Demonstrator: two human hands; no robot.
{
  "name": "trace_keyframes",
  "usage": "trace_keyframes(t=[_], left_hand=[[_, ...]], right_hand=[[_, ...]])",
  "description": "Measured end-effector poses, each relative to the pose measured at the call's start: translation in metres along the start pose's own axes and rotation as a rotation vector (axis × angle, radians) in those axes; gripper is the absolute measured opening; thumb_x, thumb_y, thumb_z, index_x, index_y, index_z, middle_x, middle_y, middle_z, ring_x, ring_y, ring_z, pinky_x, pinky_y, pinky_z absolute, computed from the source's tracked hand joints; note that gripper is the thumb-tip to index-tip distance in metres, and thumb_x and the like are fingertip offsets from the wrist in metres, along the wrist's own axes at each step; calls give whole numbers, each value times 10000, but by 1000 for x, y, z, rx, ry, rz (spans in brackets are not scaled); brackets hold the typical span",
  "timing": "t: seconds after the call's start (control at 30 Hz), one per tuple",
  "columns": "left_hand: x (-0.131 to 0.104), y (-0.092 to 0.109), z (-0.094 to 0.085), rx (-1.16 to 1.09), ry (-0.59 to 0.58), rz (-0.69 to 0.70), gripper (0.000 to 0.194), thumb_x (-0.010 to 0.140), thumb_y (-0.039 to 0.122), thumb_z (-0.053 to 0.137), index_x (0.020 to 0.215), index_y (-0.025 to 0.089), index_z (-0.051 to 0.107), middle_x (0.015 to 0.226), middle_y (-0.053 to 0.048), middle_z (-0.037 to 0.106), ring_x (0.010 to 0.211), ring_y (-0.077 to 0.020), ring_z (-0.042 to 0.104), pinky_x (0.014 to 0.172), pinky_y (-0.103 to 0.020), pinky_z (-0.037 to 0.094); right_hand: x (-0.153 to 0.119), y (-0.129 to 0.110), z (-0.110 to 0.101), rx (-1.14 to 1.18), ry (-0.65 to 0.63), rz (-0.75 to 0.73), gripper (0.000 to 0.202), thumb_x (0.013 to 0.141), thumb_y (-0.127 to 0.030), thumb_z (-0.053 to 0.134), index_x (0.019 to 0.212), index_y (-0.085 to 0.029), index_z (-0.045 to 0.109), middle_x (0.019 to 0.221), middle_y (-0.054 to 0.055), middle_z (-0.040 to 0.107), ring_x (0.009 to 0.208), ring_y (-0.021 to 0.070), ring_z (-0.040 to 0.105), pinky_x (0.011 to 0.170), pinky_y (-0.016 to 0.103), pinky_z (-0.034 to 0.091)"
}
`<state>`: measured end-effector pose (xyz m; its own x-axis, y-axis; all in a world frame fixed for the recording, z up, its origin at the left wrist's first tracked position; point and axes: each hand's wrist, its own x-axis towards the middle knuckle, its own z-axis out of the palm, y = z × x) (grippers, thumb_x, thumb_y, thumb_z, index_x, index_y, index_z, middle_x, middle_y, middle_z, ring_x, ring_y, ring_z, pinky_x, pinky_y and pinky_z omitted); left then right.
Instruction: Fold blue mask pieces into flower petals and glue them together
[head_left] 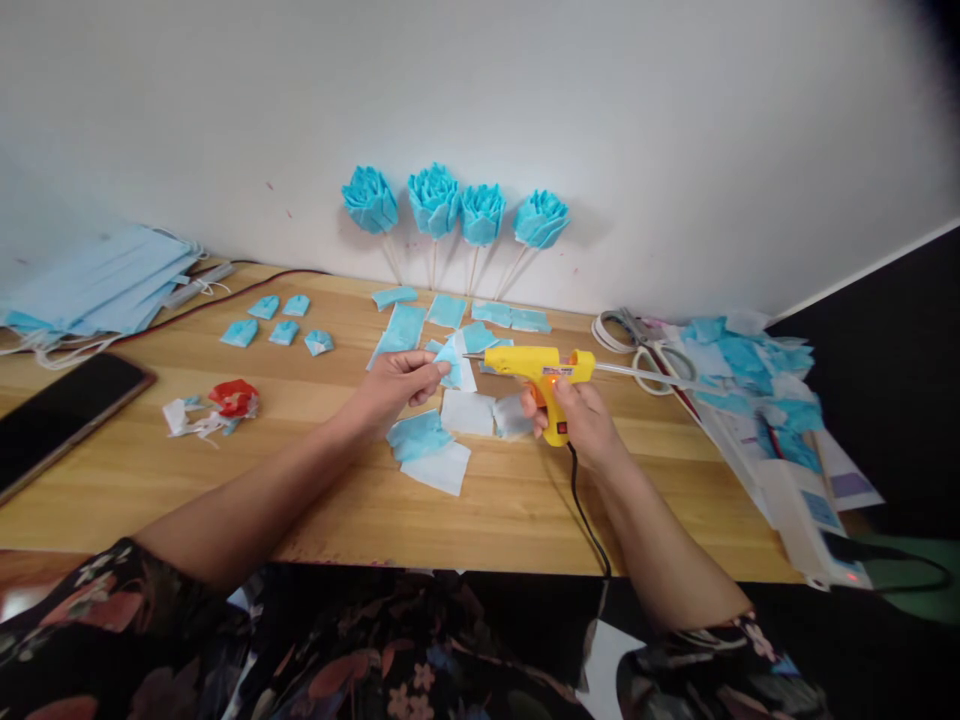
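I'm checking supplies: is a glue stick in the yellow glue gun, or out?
In: the translucent glue stick juts from the back of the yellow glue gun, which the right hand grips.

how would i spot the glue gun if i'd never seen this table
Find the wooden table, then the four blue flowers by the wall. In front of them, the right hand holds the glue gun, its nozzle near the blue piece in the left hand. Bright yellow with a black cord, it stands out from the blue and white pieces around it.
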<state>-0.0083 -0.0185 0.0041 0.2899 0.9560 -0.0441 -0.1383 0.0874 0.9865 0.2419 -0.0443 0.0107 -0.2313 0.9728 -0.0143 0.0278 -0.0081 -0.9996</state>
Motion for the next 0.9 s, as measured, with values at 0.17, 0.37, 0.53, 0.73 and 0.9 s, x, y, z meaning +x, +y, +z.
trace_keyframes(t=[0.17, 0.37, 0.53, 0.73, 0.9], left_hand=[[0, -1, -1, -7, -6, 9, 414, 817, 399, 714, 558, 171, 486, 527, 50, 414, 503, -65, 325, 509, -253, 241], [2, -1, -1, -27, 4, 14, 425, 797, 416, 735, 548, 170, 495, 518, 45, 418, 491, -65, 325, 499, -259, 234], [2, 0, -1, -53, 33, 19, 449, 783, 422, 746, 525, 171, 477, 505, 41, 417, 486, -66, 329, 494, -263, 233], [2, -2, -2, -58, 46, 22, 440, 797, 422, 740, 540, 172, 485, 505, 41, 419, 485, -66, 327, 495, -261, 239], [2, -1, -2, -68, 46, 17, 432, 790, 417, 744, 544, 172, 488, 502, 42, 423, 483, -66, 330, 495, -262, 233]], right_hand=[[0, -2, 1, -24, 12, -9, 589, 789, -764, 616, 767, -175, 627, 677, 27, 605, 503, 99, 469, 446, 240, 481], [0, 0, -6, -144, 16, -102, 573, 840, -739, 575, 770, -177, 663, 665, 35, 611, 550, 125, 531, 491, 249, 483], [-3, -1, -10, -74, 28, -66, 612, 833, -778, 536, 745, -188, 673, 670, 51, 624, 561, 145, 553, 479, 261, 475], [-3, -2, -6, -78, -20, -17, 635, 799, -805, 553, 735, -182, 659, 626, 37, 597, 519, 132, 525, 471, 264, 485], [-3, -4, -2, -55, 4, -16, 605, 778, -783, 608, 760, -179, 647, 687, 46, 627, 524, 116, 503, 446, 245, 484]])
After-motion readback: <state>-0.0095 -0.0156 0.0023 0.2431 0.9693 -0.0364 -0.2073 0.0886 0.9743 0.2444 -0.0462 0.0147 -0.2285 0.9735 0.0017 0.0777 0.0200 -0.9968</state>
